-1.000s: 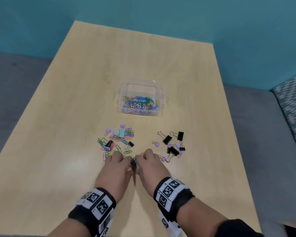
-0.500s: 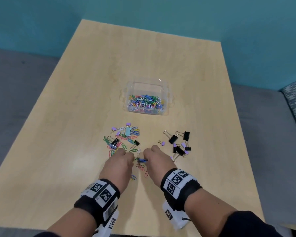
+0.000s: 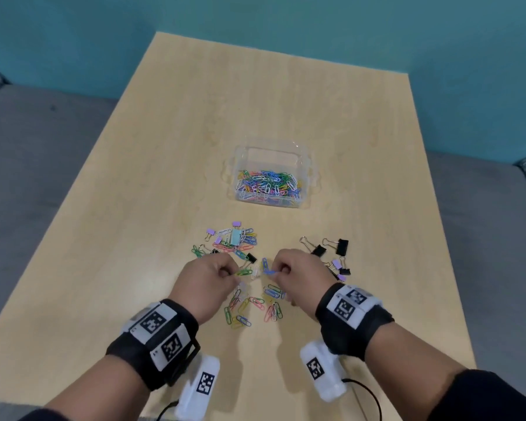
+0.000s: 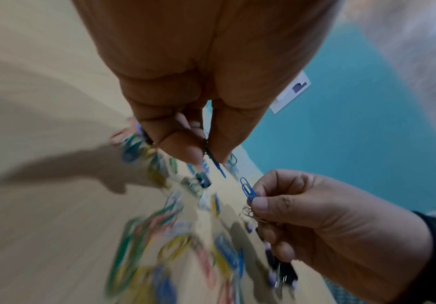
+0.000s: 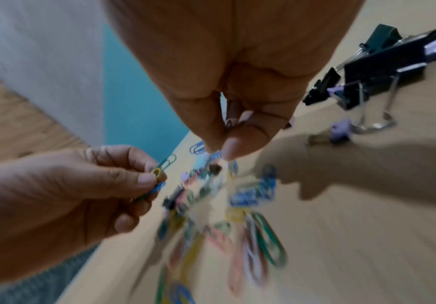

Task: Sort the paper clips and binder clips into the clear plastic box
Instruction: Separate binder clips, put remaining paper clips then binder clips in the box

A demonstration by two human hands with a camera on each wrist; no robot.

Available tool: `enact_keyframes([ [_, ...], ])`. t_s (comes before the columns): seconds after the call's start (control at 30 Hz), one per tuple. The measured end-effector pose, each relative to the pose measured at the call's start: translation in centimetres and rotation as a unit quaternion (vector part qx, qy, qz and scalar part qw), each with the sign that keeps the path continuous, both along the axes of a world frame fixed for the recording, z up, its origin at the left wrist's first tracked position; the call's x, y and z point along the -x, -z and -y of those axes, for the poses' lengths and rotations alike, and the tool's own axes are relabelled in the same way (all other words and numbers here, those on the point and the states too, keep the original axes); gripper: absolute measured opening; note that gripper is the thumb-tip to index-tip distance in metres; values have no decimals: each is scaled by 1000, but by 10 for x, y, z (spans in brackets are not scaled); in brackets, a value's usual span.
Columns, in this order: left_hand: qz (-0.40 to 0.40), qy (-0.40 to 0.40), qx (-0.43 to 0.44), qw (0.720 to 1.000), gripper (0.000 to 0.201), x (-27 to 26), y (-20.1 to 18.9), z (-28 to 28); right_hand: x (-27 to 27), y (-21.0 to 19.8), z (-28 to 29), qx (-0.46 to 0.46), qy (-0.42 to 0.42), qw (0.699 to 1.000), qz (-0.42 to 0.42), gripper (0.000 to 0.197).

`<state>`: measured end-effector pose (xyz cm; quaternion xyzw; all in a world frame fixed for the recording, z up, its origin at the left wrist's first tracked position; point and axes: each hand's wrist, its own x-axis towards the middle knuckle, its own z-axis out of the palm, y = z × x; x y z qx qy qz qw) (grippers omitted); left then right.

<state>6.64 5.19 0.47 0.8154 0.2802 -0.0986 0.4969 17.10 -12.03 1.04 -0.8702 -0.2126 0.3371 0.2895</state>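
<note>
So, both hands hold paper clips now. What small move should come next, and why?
Probably carry both pinches forward and drop them in the clear plastic box. The left hand pinches a green paper clip and the right hand a blue paper clip, and the box already holds paper clips only.

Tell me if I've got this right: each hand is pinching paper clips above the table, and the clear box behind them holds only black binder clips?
Not quite. The head view shows the clear box filled with coloured paper clips, not binder clips. The black binder clips lie loose on the table. The rest stands: the left hand and right hand each pinch paper clips.
</note>
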Motion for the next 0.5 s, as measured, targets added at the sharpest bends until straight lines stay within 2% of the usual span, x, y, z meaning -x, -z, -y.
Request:
enact_keyframes([
  [0.1,38,-14,9,999,18,-31,-16,-16,-30,-17,-11,-49,91,994,-41,16],
  [0.17,66,-16,-18,998,19,-60,-30,-26,-59,-30,-22,-64,117,991,-18,21],
  [0.33,116,-9,-104,988,8,-136,-55,-37,-121,-55,-57,-38,83,991,103,18],
  [0.4,121,15,-122,985,5,-152,-58,-35,-133,-55,-66,-27,79,990,117,13],
  [0.43,120,26,-132,984,14,-155,-57,-35,-136,-55,-68,-31,84,990,112,5],
  [0.47,119,31,-145,982,23,-155,-56,-37,-139,-54,-68,-34,92,989,112,8],
  [0.5,118,27,-159,980,29,-149,-54,-40,-139,-53,-66,-26,94,989,115,20],
])
